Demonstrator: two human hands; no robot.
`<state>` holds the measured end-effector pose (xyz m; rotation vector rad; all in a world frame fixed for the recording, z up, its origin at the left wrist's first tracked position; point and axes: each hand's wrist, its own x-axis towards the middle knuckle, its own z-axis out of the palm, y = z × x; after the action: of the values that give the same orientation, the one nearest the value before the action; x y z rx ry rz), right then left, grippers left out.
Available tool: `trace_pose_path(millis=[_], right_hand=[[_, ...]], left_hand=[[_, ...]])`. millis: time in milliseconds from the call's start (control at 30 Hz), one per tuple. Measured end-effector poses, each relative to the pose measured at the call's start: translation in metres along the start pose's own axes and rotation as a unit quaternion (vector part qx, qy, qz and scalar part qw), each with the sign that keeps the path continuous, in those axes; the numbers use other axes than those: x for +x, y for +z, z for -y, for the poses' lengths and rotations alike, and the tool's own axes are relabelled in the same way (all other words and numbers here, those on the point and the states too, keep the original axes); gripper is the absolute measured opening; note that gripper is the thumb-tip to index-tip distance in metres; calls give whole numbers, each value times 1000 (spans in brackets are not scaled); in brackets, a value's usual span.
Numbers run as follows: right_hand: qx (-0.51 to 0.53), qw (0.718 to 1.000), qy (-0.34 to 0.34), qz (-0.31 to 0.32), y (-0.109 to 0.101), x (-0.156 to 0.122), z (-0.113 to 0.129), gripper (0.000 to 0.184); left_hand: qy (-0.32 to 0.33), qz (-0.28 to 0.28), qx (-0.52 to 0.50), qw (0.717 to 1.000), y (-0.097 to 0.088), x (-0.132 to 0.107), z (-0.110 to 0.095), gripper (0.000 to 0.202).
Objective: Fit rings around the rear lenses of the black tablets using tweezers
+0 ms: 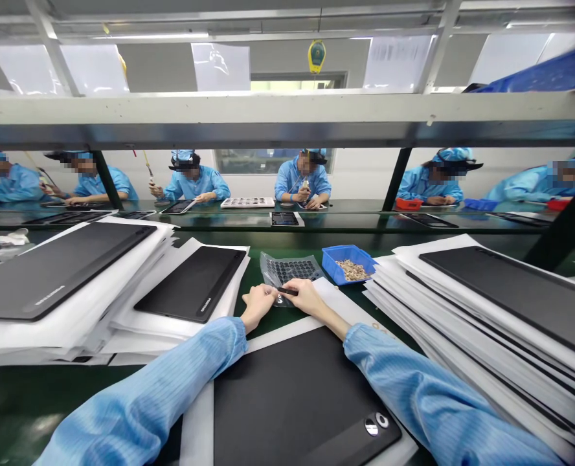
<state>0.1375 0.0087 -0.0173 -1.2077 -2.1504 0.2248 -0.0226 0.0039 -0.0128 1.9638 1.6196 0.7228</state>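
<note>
My left hand (259, 303) and my right hand (307, 296) meet over a clear plastic bag (267, 265) holding a sheet of dark round parts (294, 268). Between the right fingers is a small dark strip (288, 291), its left end reaching to the left fingertips. What the left fingers pinch is too small to make out. Below my forearms lies a black tablet back panel (287, 388) on white sheets, with two round camera rings (376, 424) near its lower right corner. Just beyond the right hand stands a blue bin (333, 266) of small tan pieces (353, 270).
Stacks of black panels between white sheets rise at left (68, 265), left of centre (190, 281) and right (511, 291). A shelf beam (287, 109) crosses overhead. Across the green conveyor (229, 221), several people (303, 178) in blue work at the far bench.
</note>
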Motion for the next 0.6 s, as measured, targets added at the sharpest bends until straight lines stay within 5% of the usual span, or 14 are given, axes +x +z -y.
trace_pose_path(millis=[333, 600], right_hand=[[49, 995, 89, 22, -6, 5, -5, 24], [134, 978, 142, 69, -60, 6, 24, 19]], left_hand=[[1, -53, 64, 997, 1, -4, -2, 29], [-21, -149, 88, 985, 4, -12, -4, 36]])
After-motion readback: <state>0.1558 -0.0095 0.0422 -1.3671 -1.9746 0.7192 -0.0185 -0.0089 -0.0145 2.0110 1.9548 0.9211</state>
